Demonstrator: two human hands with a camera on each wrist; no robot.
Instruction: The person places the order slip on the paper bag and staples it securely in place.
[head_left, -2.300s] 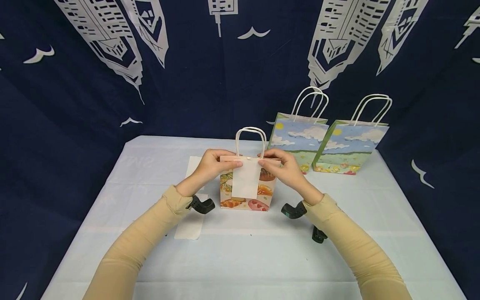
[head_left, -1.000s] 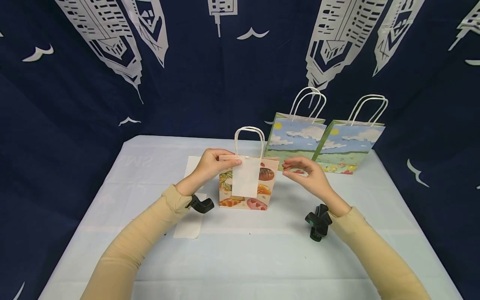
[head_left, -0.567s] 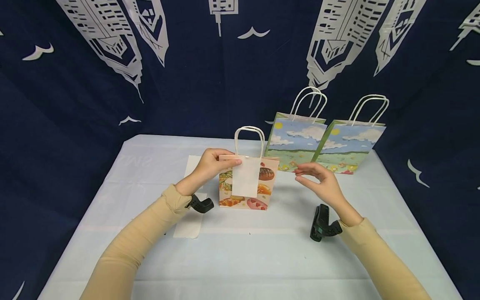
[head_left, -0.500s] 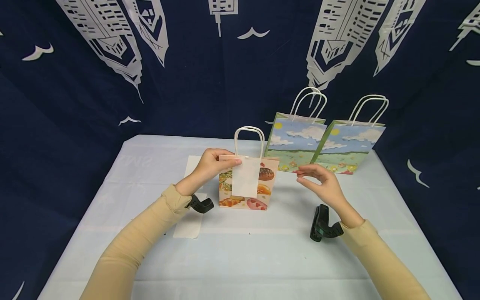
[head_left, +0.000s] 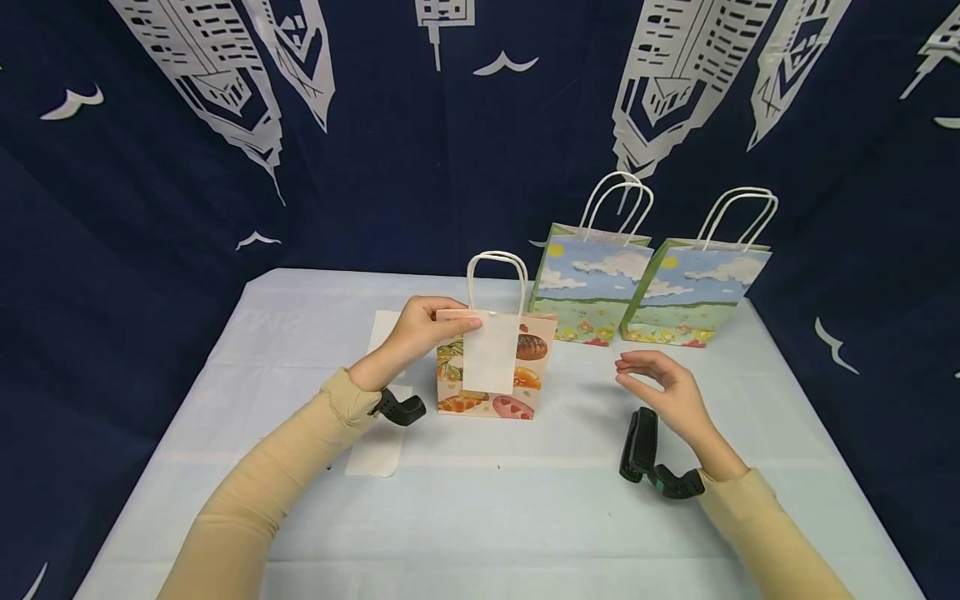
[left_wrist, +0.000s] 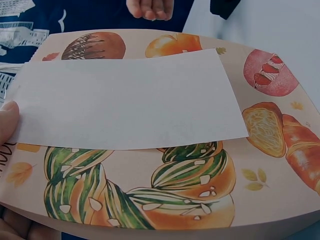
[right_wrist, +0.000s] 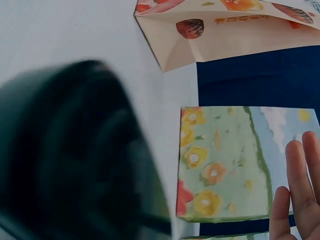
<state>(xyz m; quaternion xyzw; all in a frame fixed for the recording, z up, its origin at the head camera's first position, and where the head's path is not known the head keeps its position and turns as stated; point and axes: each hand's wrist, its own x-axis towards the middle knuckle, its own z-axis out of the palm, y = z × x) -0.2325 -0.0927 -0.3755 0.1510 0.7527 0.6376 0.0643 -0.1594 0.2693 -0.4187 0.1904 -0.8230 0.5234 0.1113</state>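
A small paper bag (head_left: pixel 534 375) printed with breads stands mid-table, its white twisted handles upright. My left hand (head_left: pixel 426 327) pinches its top edge, the thumb lying on a blank white card (head_left: pixel 489 354) that hangs flat against the bag's front. Close up in the left wrist view, the card (left_wrist: pixel 130 102) covers part of the bread print. My right hand (head_left: pixel 667 390) is held apart from the bag, to its right, fingers loosely bent and nothing in them. Below that hand stands a black, stapler-like object (head_left: pixel 640 443).
Two paper bags with a sky-and-meadow print, a left one (head_left: pixel 592 279) and a right one (head_left: pixel 697 292), stand at the back right. White paper strips (head_left: pixel 377 446) lie left of the bread bag, partly under my left wrist. A navy curtain (head_left: pixel 390 167) hangs behind the table.
My right hand has let go of the bag's top edge and moved right and towards me, past the black object. My left hand has kept its pinch on the bag and card.
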